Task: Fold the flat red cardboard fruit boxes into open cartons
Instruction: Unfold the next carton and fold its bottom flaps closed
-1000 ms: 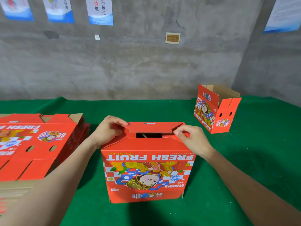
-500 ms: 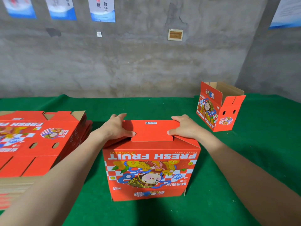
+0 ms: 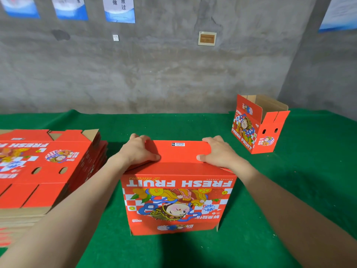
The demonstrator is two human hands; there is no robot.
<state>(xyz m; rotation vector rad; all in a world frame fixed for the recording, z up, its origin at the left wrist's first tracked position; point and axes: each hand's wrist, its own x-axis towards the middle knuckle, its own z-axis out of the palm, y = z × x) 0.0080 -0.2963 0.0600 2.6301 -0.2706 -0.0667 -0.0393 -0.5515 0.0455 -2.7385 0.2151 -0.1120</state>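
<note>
Table: one green top fills the lower frame.
Stack: one pile of flat boxes at left; count of sheets not readable.
Box: one in hand, centre, print upside down, closed base flaps up.
Carton: one finished, open, right of centre.
Flap: press evenly at both ends, I'd say, so the tab seats square.
Left hand: flat on the flap's left end, fingers over the far edge.
Right hand: the same at the right end.

Two cartons, one flat stack
</note>
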